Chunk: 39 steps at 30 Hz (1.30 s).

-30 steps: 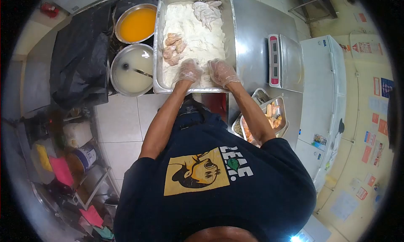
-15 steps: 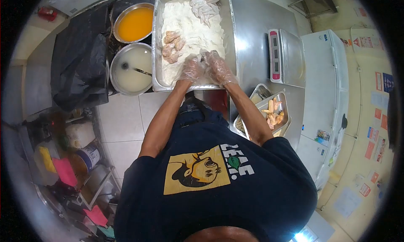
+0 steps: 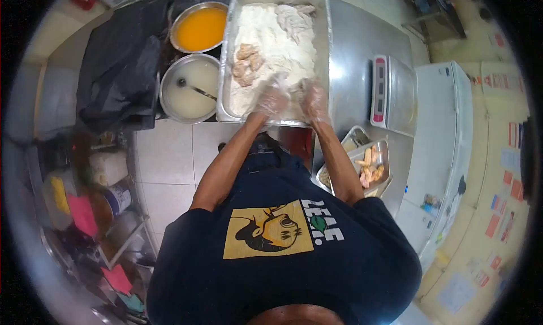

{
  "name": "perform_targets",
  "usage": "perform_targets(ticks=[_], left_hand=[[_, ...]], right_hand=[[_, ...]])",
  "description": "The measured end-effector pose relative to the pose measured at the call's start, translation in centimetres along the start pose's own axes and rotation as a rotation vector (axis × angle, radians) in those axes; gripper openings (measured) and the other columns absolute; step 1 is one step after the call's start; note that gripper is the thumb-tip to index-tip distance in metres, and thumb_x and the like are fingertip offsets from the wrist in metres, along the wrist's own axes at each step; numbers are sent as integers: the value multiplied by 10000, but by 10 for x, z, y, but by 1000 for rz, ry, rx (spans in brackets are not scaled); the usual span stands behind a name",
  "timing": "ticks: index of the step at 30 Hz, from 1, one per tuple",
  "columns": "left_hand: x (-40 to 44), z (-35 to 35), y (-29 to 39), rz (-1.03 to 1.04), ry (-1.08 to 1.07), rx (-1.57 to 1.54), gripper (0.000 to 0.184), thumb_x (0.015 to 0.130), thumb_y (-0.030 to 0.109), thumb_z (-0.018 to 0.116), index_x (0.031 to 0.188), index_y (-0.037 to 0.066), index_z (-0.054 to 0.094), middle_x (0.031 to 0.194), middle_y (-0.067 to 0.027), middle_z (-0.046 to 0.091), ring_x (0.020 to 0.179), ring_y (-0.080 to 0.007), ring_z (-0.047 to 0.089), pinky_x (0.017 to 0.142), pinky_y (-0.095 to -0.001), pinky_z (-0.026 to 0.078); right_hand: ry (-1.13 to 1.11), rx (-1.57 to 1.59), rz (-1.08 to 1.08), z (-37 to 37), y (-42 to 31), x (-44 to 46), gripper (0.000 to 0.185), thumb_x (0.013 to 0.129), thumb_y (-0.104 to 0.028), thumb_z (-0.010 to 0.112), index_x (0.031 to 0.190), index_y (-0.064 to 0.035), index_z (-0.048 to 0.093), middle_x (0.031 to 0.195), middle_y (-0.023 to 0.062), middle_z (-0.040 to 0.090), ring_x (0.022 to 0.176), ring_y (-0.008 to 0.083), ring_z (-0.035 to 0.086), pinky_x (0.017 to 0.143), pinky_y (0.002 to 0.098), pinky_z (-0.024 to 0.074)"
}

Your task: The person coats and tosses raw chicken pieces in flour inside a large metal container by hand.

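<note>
"What pose is recorded?"

"The left hand (image 3: 272, 99) and right hand (image 3: 313, 100), gloved, are held slightly apart over the near end of the tray (image 3: 224, 70), forearms extended. Fingers are blurred; whether anything is gripped cannot be told."

"And the chicken (image 3: 247, 66)?"

"It is seen on the flour (image 3: 277, 51), left side; a coated piece (image 3: 295, 24) is noted far right."

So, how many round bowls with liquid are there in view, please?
2. Both stand left of the big powder tray: one with orange liquid farther away, one with cloudy whitish liquid nearer. Others may be hidden.
</note>
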<state>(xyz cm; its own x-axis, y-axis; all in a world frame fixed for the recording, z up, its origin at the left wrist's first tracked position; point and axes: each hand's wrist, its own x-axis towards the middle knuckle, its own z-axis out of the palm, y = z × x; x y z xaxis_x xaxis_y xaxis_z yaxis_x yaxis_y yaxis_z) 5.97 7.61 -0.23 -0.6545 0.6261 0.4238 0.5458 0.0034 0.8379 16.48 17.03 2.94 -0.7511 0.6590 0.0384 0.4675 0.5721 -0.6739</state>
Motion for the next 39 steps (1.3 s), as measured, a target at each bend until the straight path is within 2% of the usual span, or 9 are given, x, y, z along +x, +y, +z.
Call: perform_targets(ticks=[1, 3, 4, 6, 11, 15, 17, 20, 39], left_hand=[[7, -9, 17, -10, 24, 18, 226, 732, 137, 504, 886, -16, 568, 774, -222, 590, 733, -375, 581, 697, -438, 450], [8, -20, 53, -303, -793, 355, 278, 706, 169, 525, 880, -38, 589, 800, -253, 593, 765, -377, 587, 713, -439, 455], [5, -11, 47, -322, -773, 361, 278, 706, 169, 525, 880, -38, 589, 800, -253, 593, 765, -377, 587, 713, -439, 455], [9, 1, 32, -204, -955, 388, 490, 709, 305, 598, 976, -96, 508, 830, -263, 594, 739, -351, 594, 708, -418, 471], [10, -10, 27, -445, -548, 195, 439, 725, 282, 544, 990, -67, 517, 868, -263, 582, 731, -386, 567, 664, -452, 449], [-17, 10, -2, -219, -171, 457, 372, 753, 182, 470, 1006, -83, 532, 896, -275, 580, 831, -406, 578, 730, -464, 461], [-9, 7, -1, -154, -765, 579, 348, 754, 210, 490, 1035, 9, 533, 964, -227, 571, 819, -329, 560, 752, -438, 419], [-15, 13, 2, -182, -1013, 391, 375, 793, 210, 460, 1122, 36, 511, 1121, -203, 519, 1009, -290, 507, 849, -405, 391], [0, 30, -8, -398, -651, -5, 311, 765, 198, 500, 1026, 54, 588, 1062, -149, 571, 981, -240, 542, 817, -393, 422]], right_hand=[[30, 213, 111, 0, -8, 2, 149, 727, -159, 586, 760, -16, 556, 689, 184, 530, 653, 338, 532, 575, 399, 416], [66, 73, -46, 4, -6, 5, 110, 718, -125, 570, 712, -17, 551, 668, 186, 527, 617, 344, 522, 548, 401, 413], [64, -349, -283, -5, -20, 8, 100, 722, -110, 544, 688, -16, 549, 645, 177, 538, 611, 320, 540, 531, 391, 410], [99, -167, -192, -9, -36, 12, 85, 712, -98, 546, 686, -17, 554, 637, 172, 548, 610, 314, 548, 536, 389, 417], [182, -132, -167, -40, -78, 19, 140, 652, -98, 637, 762, -13, 619, 688, 132, 614, 606, 249, 589, 585, 320, 466], [155, 133, -29, -52, -165, 33, 119, 658, -99, 631, 761, -40, 640, 746, 126, 624, 683, 249, 602, 654, 327, 471], [145, 114, -363, -36, -198, 55, 146, 642, -69, 626, 781, -26, 639, 776, 140, 626, 731, 260, 605, 678, 321, 471], [-24, 103, -620, 26, -220, 85, 129, 646, -4, 583, 770, -8, 617, 764, 162, 611, 711, 315, 581, 660, 348, 456], [-402, -656, -970, 243, -193, 127, 185, 725, -195, 589, 776, -25, 640, 736, 160, 621, 712, 293, 622, 618, 350, 487]])
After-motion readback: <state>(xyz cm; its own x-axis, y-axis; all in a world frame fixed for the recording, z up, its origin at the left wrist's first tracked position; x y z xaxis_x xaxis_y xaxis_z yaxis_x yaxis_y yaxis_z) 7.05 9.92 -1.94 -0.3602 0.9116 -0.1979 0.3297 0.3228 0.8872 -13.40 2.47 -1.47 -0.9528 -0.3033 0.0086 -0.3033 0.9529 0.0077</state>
